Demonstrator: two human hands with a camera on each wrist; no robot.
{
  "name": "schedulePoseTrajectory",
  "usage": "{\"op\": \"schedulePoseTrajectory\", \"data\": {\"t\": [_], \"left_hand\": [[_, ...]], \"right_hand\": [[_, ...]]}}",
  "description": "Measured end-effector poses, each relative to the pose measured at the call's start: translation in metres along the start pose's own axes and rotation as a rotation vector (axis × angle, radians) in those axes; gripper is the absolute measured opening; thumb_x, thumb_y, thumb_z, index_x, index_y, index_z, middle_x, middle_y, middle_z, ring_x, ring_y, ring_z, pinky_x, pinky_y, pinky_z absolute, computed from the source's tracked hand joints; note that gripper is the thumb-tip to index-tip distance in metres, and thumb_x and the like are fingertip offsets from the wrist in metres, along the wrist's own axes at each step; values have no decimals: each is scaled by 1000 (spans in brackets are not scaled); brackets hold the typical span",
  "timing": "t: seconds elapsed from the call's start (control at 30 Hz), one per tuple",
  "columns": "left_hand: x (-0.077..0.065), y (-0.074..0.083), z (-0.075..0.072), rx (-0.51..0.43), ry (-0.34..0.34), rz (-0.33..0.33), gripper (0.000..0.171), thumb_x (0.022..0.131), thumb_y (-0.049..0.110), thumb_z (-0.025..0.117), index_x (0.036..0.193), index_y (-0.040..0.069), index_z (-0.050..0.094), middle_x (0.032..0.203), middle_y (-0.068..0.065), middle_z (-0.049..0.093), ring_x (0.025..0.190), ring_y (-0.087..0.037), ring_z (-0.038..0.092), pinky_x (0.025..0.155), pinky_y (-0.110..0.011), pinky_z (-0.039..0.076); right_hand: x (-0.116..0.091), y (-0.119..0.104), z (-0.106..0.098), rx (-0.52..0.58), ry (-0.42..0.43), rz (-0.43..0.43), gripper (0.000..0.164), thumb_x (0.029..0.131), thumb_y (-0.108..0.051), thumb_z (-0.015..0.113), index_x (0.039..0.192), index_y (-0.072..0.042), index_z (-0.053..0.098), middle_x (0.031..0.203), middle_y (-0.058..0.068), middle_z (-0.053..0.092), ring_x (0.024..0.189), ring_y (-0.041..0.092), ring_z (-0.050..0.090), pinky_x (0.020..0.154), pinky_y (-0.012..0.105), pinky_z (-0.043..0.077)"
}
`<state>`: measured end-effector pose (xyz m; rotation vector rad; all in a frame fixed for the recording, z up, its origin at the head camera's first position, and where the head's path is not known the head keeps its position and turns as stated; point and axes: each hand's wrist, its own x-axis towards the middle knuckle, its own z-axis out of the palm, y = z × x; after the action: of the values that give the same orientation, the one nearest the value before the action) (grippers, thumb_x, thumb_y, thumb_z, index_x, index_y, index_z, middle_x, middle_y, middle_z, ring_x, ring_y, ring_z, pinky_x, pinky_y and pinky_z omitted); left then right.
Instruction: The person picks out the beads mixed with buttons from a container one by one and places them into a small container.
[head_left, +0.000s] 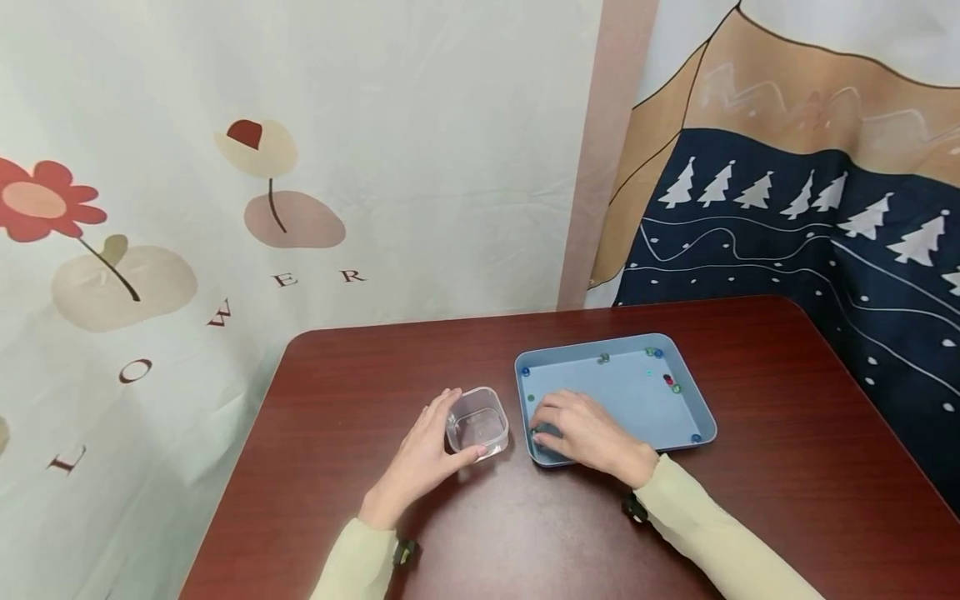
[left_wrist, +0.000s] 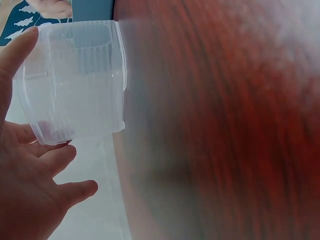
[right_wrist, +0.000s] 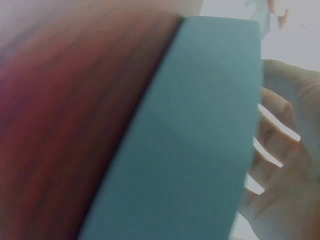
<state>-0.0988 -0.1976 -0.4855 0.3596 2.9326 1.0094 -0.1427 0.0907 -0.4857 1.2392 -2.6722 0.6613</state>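
In the head view my left hand holds a clear plastic container on the table, thumb at the near side and fingers round the far left. The left wrist view shows the container between thumb and fingers, at least two of them apart from it. My right hand reaches into the left end of a blue tray. Its thumb and index finger pinch a small greenish marble by the tray's front left corner. From the right wrist, the tray wall hides these fingertips.
Several glass marbles lie scattered in the tray, among them a blue marble, another blue one and a dark red one. The reddish-brown table backs onto a printed curtain.
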Motion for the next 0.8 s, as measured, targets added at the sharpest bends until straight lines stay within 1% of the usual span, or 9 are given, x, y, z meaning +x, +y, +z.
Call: {"op": "schedulePoseTrajectory", "data": {"t": [0.1, 0.2, 0.27, 0.33, 0.43, 0.53, 0.7, 0.8], "left_hand": [[2, -1, 0, 5, 8, 35, 96, 84, 51, 83, 157, 7, 40, 165, -16, 35, 152, -35, 33, 119, -61, 35], [2, -2, 0, 5, 15, 76, 95, 84, 50, 84, 156, 4, 41, 168, -12, 30, 154, -32, 29, 121, -59, 31], [3, -3, 0, -3, 13, 98, 94, 84, 48, 84, 155, 2, 42, 170, -11, 27, 155, -31, 26, 122, -58, 29], [3, -2, -1, -11, 5, 107, 93, 84, 46, 85, 155, 2, 42, 170, -9, 26, 156, -30, 25, 122, -58, 29], [3, -2, -2, -33, -17, 105, 93, 84, 45, 85, 155, 4, 42, 170, -8, 27, 156, -28, 24, 121, -58, 31], [3, 0, -3, -48, -29, 88, 94, 84, 46, 85, 157, 6, 40, 169, -5, 30, 156, -26, 25, 120, -58, 35], [5, 0, -2, -45, -15, 98, 97, 84, 44, 86, 159, 4, 38, 165, -8, 37, 154, -29, 30, 119, -56, 37], [6, -1, 0, -31, -10, 115, 97, 84, 44, 85, 159, 4, 38, 165, -9, 37, 153, -30, 31, 118, -56, 38]], "right_hand": [[1, -3, -4, 17, 73, 3, 15, 91, -25, 82, 103, -18, 78, 104, -5, 70, 101, 16, 64, 87, 40, 56], [3, -9, -8, 36, 146, -6, 15, 90, -24, 83, 103, -19, 78, 106, -6, 70, 103, 16, 64, 90, 41, 56], [5, -13, -9, 47, 184, -17, 15, 89, -23, 84, 103, -19, 78, 107, -6, 70, 104, 16, 63, 91, 41, 55], [8, -17, -11, 58, 212, -27, 15, 89, -21, 84, 103, -19, 78, 108, -7, 70, 105, 16, 63, 92, 41, 55], [10, -22, -10, 69, 241, -38, 15, 89, -21, 84, 103, -18, 79, 111, -6, 71, 108, 16, 63, 94, 41, 54], [12, -26, -9, 73, 263, -43, 16, 89, -21, 84, 103, -18, 79, 114, -5, 71, 111, 17, 63, 97, 41, 54], [18, -30, -5, 81, 275, -45, 15, 90, -23, 83, 104, -19, 80, 116, -4, 71, 113, 17, 63, 100, 42, 53], [22, -31, -3, 88, 272, -48, 13, 92, -24, 81, 104, -19, 80, 115, -5, 71, 113, 16, 62, 100, 42, 52]]}}
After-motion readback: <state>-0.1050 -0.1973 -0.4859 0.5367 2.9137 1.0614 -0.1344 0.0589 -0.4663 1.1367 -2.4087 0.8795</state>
